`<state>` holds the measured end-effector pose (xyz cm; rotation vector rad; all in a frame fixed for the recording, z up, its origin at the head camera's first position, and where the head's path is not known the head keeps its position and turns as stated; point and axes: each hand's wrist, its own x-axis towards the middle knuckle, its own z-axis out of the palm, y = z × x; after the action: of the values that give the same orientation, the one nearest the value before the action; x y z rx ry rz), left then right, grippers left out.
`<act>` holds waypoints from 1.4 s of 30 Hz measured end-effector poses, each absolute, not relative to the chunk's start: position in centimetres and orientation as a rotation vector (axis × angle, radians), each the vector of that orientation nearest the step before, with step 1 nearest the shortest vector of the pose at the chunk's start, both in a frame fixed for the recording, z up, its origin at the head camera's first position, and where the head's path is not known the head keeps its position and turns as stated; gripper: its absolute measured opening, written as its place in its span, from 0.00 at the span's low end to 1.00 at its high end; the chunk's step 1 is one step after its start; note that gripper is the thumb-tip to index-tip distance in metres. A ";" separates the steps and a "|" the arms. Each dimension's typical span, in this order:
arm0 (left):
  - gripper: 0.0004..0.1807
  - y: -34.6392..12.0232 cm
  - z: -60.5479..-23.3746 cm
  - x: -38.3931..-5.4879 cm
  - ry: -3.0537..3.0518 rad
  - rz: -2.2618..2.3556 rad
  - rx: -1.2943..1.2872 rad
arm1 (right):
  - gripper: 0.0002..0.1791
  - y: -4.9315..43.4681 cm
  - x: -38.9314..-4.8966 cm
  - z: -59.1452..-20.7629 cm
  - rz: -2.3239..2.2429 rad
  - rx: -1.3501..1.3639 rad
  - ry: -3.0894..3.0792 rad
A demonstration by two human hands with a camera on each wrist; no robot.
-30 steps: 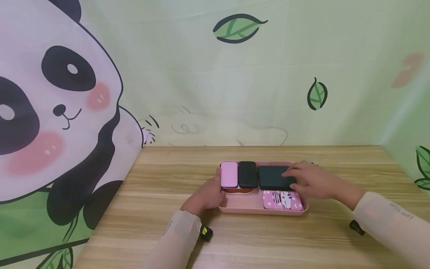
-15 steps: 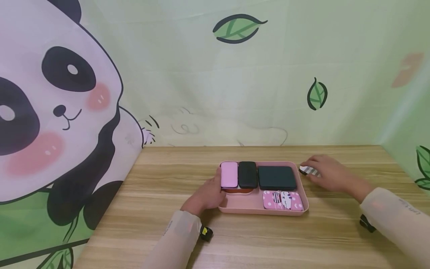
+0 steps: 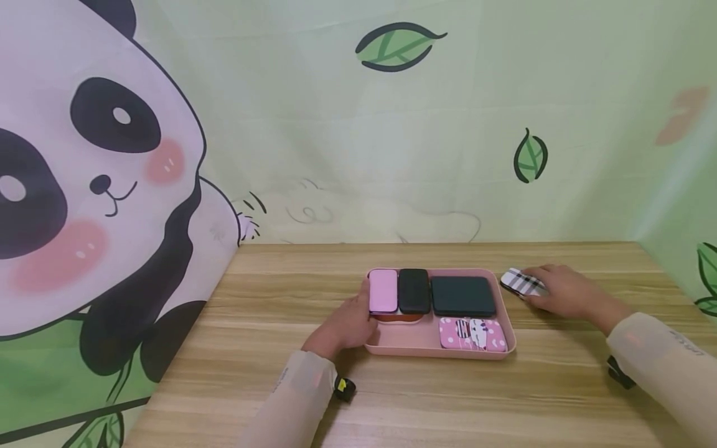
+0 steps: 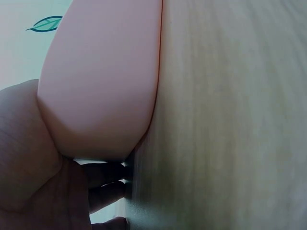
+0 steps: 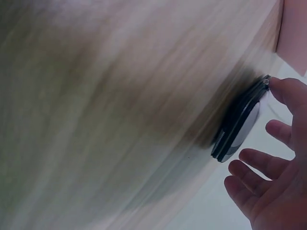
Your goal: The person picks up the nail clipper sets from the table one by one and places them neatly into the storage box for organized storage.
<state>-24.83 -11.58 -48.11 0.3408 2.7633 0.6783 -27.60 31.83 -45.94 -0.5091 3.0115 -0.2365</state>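
At the left end of a pink tray (image 3: pixel 403 350), my left hand (image 3: pixel 343 323) grips the rim. The left wrist view shows the tray wall (image 4: pixel 103 72) against that hand, fingers behind its corner. In the tray lie a pink case (image 3: pixel 383 291), a black case (image 3: pixel 414 291), a larger dark green case (image 3: pixel 463 295) and a pink case with a cat print (image 3: pixel 472 335). Beyond the tray's right end, my right hand (image 3: pixel 571 292) holds a plaid zip case (image 3: pixel 518 282) between thumb and fingers. Its dark zipped edge (image 5: pixel 240 120) shows in the right wrist view.
A brown-red item (image 3: pixel 396 318) shows partly under the two small cases in the tray. Everything stands on a wood-grain table (image 3: pixel 269 292). A cloth backdrop (image 3: pixel 336 137) with a panda and leaves hangs behind it.
My right hand has left the dark green case and moved right to the plaid case, which has shifted slightly and shows more of its top. The left hand stays on the tray.
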 end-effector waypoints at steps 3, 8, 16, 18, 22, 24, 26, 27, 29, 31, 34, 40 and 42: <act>0.48 -11.6 -48.2 -24.9 2.763 0.690 0.345 | 0.38 32.1 -27.6 -46.0 -0.237 -0.486 2.985; 0.48 -11.6 -48.3 -24.9 2.764 0.695 0.350 | 0.38 32.2 -27.6 -46.1 -0.278 -0.477 2.952; 0.47 -11.6 -48.2 -24.9 2.767 0.702 0.354 | 0.36 32.4 -27.9 -46.5 -0.271 -0.523 2.942; 0.47 -11.6 -48.1 -24.9 2.764 0.709 0.349 | 0.36 32.4 -28.0 -46.6 -0.269 -0.532 2.951; 0.48 -11.6 -48.1 -25.0 2.766 0.709 0.341 | 0.34 32.2 -28.0 -46.6 -0.268 -0.535 2.964; 0.48 -11.6 -48.0 -25.0 2.770 0.706 0.344 | 0.34 32.0 -27.9 -46.5 -0.271 -0.528 2.963; 0.48 -11.6 -48.0 -25.0 2.762 0.708 0.346 | 0.34 32.0 -27.9 -46.5 -0.276 -0.517 2.959; 0.48 -11.6 -48.0 -25.0 2.759 0.710 0.346 | 0.34 32.0 -27.9 -46.5 -0.279 -0.513 2.956; 0.48 -11.6 -48.1 -25.0 2.755 0.712 0.347 | 0.34 32.0 -27.8 -46.5 -0.283 -0.505 2.951; 0.48 -11.6 -48.1 -25.0 2.753 0.709 0.344 | 0.34 32.0 -27.8 -46.5 -0.287 -0.503 2.949; 0.49 -11.6 -48.2 -25.0 2.756 0.707 0.344 | 0.33 32.1 -27.8 -46.6 -0.290 -0.503 2.949; 0.49 -11.6 -48.3 -25.0 2.758 0.719 0.340 | 0.33 32.2 -27.7 -46.6 -0.297 -0.521 2.949; 0.49 -11.6 -48.3 -25.0 2.754 0.718 0.334 | 0.33 32.2 -27.6 -46.6 -0.303 -0.526 2.946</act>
<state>-25.02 -11.60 -48.32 0.3343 2.7536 0.7184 -27.55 32.19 -46.59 -0.5258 2.9456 -0.3032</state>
